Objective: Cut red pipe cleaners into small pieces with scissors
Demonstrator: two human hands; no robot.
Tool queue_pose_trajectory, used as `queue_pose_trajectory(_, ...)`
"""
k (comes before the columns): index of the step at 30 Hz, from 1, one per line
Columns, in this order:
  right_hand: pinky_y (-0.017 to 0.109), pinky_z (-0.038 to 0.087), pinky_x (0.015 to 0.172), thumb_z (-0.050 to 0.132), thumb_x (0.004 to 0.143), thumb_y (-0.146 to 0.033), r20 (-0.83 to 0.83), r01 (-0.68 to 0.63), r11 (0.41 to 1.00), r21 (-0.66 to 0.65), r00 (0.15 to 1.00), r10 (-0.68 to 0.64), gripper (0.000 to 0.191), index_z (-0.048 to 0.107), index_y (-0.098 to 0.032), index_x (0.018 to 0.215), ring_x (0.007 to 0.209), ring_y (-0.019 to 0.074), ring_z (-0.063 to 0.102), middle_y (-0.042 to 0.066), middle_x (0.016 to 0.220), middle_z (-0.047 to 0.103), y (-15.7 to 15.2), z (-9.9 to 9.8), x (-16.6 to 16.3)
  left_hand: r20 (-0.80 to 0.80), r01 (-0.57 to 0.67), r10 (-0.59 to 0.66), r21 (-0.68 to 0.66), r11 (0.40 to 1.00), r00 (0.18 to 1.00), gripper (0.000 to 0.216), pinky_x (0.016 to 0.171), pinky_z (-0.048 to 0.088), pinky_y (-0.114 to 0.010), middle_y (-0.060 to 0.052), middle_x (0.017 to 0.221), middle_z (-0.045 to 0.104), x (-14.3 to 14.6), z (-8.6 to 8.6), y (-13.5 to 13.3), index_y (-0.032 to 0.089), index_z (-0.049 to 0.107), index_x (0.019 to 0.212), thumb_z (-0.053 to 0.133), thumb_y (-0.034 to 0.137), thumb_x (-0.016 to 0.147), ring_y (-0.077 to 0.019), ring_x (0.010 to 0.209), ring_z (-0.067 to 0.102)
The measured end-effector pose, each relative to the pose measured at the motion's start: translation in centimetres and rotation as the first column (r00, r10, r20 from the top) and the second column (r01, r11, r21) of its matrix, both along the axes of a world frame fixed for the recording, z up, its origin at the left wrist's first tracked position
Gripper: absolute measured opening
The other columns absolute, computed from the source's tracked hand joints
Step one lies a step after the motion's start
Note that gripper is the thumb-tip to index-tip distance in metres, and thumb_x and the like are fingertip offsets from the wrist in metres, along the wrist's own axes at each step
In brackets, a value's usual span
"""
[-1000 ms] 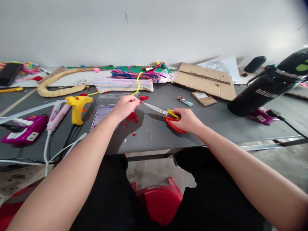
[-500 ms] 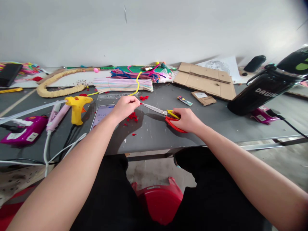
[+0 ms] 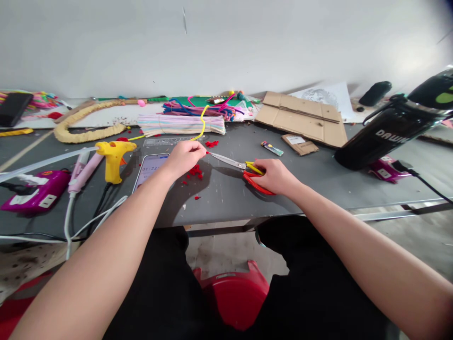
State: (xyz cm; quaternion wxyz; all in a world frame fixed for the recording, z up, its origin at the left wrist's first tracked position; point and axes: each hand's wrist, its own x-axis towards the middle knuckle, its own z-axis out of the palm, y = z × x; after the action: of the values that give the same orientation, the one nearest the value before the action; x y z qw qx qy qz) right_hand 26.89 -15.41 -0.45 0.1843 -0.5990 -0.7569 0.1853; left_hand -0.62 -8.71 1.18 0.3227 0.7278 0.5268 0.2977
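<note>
Above the grey table, my left hand is closed in a pinch. A tiny red piece shows at its fingertips, beside the tip of the scissors. My right hand is wrapped round the red and yellow handles of the scissors, whose blades point left toward my left fingertips. The blades look close together. Small red bits lie scattered beneath and beside my left hand, with more red bits just behind it. My left forearm partly covers a phone on the table.
A yellow glue gun, a pink iron-like tool, cables and a purple power strip lie at left. Pale pipe cleaners lie behind my hands. Flattened cardboard and a black bottle are at right.
</note>
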Motion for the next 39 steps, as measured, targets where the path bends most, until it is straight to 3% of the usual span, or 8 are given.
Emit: queue_pose_trajectory(39, 0.027, 0.029, 0.061, 0.059, 0.074, -0.043, -0.012, -0.015, 0.999, -0.030, 1.000, 0.015, 0.034, 0.037, -0.022, 0.060, 0.072, 0.0171, 0.052, -0.001, 0.062, 0.044, 0.32, 0.02, 0.16, -0.048, 0.001, 0.000, 0.013, 1.000, 0.999, 0.017, 0.061, 0.035, -0.029, 0.001, 0.060, 0.053, 0.11, 0.29, -0.10, 0.018, 0.061, 0.068, 0.056, 0.031, 0.076, -0.0132, 0.059, 0.045)
